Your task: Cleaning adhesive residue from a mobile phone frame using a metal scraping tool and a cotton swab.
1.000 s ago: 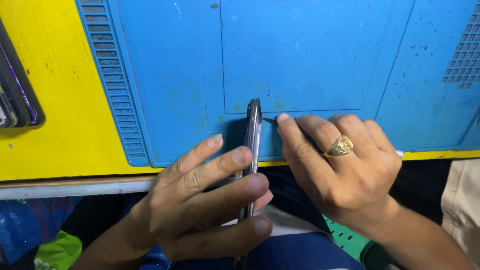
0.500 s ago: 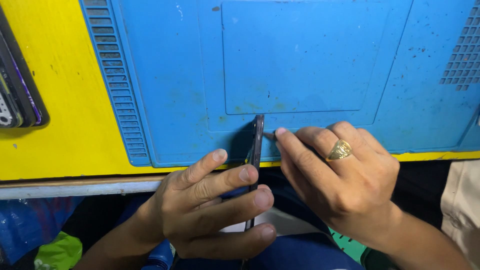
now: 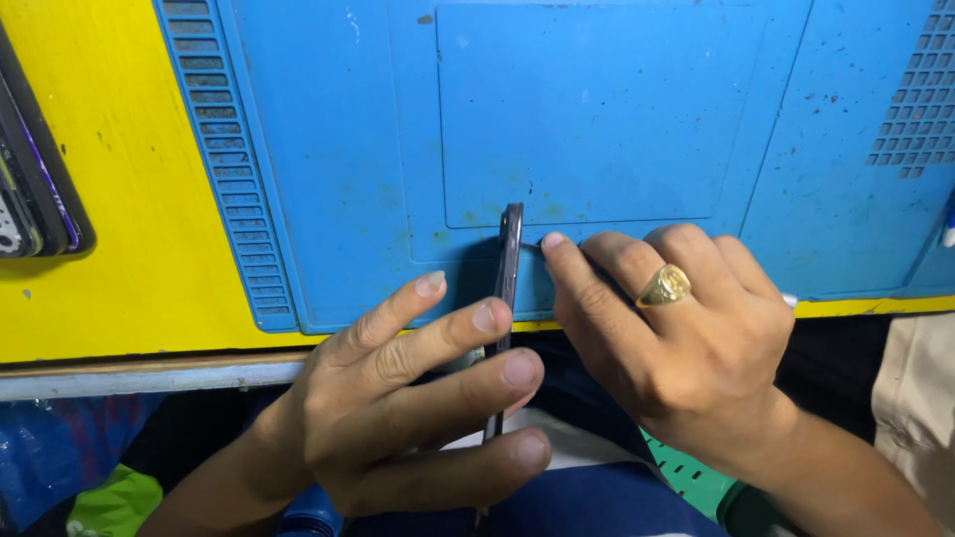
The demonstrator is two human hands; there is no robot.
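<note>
Phone (image 3: 508, 261), dark and slim, stood on edge, seen almost edge-on, top end over the near part of the blue work mat (image 3: 597, 119), lower end down between the hands and hidden toward the lap. Held by the left hand (image 3: 398, 418): fingers closed across its left face, four fingertips (image 3: 520, 369) lined up along the edge, thumb out of sight behind. Right hand (image 3: 676, 348) curled loosely just beside the phone on the other side, index fingertip (image 3: 553, 242) up against the phone's upper edge, pressing a thin dark tool tip (image 3: 528, 241) toward the seam (too small to tell what kind). Grip of that hand on the tool mostly hidden by the knuckles; pinched shut on it as far as can be told. Gold ring (image 3: 665, 285) on one finger of the right hand.

Under the mat, a yellow bench top (image 3: 129, 249), its front edge running just under both hands. Along the mat's left side, a column of ribbed slots (image 3: 224, 159); at its right, a grid of small square cells (image 3: 915, 99); in the middle, a shallow rectangular recess, speckled with dark marks. At the far left edge of the bench, a few dark flat devices (image 3: 40, 199) stacked on edge, only partly in view. Below the bench, blue and green cloth (image 3: 90, 487) at lower left, a green slotted piece (image 3: 686, 477) beneath the right wrist.
</note>
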